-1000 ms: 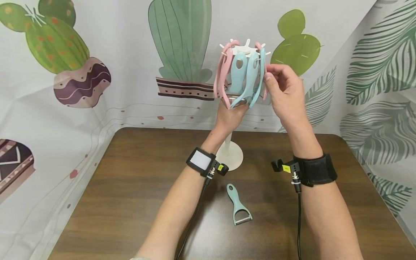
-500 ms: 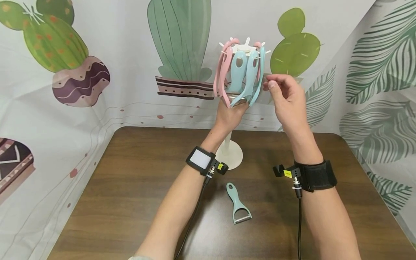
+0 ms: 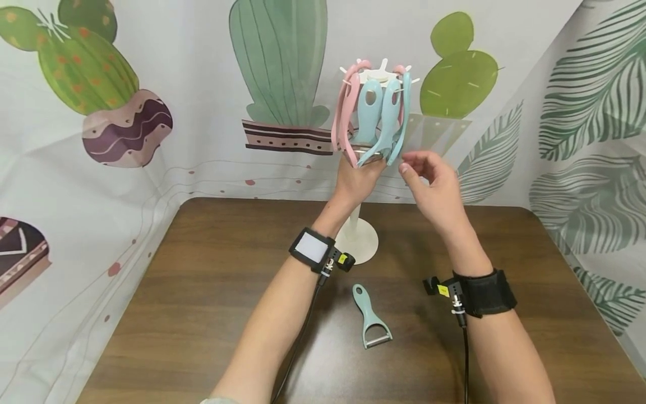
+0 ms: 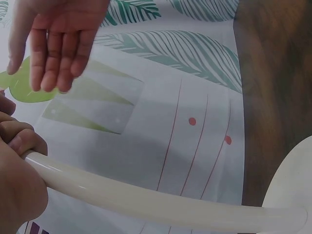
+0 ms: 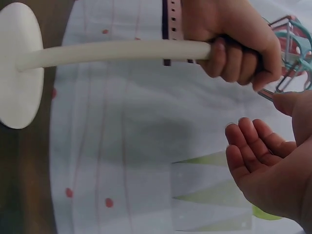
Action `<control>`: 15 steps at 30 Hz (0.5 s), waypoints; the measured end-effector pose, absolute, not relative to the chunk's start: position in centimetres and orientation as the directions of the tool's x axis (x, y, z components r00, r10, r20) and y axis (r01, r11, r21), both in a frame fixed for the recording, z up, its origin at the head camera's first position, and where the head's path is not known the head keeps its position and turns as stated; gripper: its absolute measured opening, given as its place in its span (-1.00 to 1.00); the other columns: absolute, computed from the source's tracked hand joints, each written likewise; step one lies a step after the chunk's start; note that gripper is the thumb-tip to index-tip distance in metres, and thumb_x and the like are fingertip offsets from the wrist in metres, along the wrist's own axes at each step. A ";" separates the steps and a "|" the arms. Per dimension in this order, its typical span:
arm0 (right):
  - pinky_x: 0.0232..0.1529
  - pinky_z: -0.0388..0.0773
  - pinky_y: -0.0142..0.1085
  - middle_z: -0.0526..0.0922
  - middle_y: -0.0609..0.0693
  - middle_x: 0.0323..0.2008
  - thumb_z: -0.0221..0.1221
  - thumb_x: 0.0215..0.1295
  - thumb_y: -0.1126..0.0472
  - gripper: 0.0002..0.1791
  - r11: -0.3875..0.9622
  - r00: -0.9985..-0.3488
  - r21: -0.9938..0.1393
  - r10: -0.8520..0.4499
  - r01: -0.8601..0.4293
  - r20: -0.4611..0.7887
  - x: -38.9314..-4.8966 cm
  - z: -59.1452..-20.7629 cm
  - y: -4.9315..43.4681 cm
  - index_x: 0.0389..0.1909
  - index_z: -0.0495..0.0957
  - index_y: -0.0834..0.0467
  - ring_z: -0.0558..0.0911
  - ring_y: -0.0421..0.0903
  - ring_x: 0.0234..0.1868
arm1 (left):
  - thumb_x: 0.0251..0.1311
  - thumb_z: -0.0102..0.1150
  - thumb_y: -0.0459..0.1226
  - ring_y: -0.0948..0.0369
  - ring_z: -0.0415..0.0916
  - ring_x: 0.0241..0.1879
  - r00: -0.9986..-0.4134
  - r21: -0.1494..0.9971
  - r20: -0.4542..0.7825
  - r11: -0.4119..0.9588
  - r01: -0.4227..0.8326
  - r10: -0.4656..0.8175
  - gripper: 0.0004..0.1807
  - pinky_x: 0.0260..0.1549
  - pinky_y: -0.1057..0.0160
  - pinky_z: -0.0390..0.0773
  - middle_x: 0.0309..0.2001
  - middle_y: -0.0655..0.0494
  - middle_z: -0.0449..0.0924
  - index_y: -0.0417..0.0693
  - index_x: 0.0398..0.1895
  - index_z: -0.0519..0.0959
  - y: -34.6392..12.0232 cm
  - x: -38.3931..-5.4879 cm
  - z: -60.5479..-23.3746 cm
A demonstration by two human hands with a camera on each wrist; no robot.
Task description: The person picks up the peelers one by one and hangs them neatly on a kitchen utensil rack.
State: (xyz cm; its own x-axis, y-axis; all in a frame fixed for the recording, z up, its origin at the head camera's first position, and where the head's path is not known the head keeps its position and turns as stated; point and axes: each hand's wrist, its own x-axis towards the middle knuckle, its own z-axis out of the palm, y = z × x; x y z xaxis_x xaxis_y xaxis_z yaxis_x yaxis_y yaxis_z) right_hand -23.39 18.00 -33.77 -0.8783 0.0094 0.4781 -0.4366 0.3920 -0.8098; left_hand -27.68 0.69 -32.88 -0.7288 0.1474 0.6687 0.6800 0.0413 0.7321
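Note:
My left hand [image 3: 356, 182] grips the upper pole of a cream stand [image 4: 122, 190], its fingers curled round the pole in the right wrist view. Above that hand, from the stand's white hooked top [image 3: 378, 74], hang several peelers: light blue peelers [image 3: 370, 112] in front and pink peelers [image 3: 346, 115] mostly at the left. My right hand [image 3: 435, 188] is just right of and below the hanging peelers, fingers loosely bent, holding nothing. The palm of the right hand [image 4: 66, 44] faces the pole in the left wrist view. A green peeler [image 3: 364, 307] lies on the table, blade end toward me.
The stand's round base [image 3: 363, 244] rests on the brown wooden table [image 3: 212, 303], near its back edge. Behind it hangs a white cloth [image 3: 197, 129] printed with cacti and leaves. Each wrist carries a black strap [image 3: 489, 293] with a cable running toward me.
My right hand has let go of the pink peeler at the right side of the rack and moved away, then down. The left hand stays on the pole.

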 end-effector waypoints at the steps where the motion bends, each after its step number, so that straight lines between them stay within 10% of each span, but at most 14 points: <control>1: 0.04 0.47 -0.36 0.71 0.12 -0.10 0.25 0.52 0.19 -0.66 0.396 -0.881 -0.809 -0.002 -0.435 0.473 -23.2 -34.1 18.0 0.16 0.63 0.32 0.63 -0.15 -0.10 | 0.29 0.23 -0.47 0.11 0.47 0.00 -0.726 0.728 0.673 0.047 0.684 0.143 -0.52 0.12 0.30 0.43 0.09 -0.20 0.59 -0.35 0.26 0.42 0.7 -28.1 -33.3; 15: 0.00 0.56 -0.36 0.73 0.09 -0.14 0.34 0.46 0.14 -0.70 0.511 -0.923 -0.776 -0.109 -0.370 0.368 -20.8 -39.3 18.4 0.07 0.66 0.24 0.67 -0.06 -0.11 | 0.21 0.27 -0.49 0.19 0.47 -0.07 -0.730 0.726 0.674 0.081 0.683 0.114 -0.52 0.06 0.30 0.44 0.03 -0.11 0.63 -0.32 0.21 0.46 1.2 -30.0 -35.0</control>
State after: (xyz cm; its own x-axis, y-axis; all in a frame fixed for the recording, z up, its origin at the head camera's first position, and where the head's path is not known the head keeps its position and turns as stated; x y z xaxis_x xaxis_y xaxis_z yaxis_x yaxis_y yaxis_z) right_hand -20.82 18.38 -39.30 -0.9233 -0.1085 0.3683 -0.3697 0.5106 -0.7763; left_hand -30.00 1.23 -35.04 -0.7298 0.1144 0.6740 0.6831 0.0811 0.7258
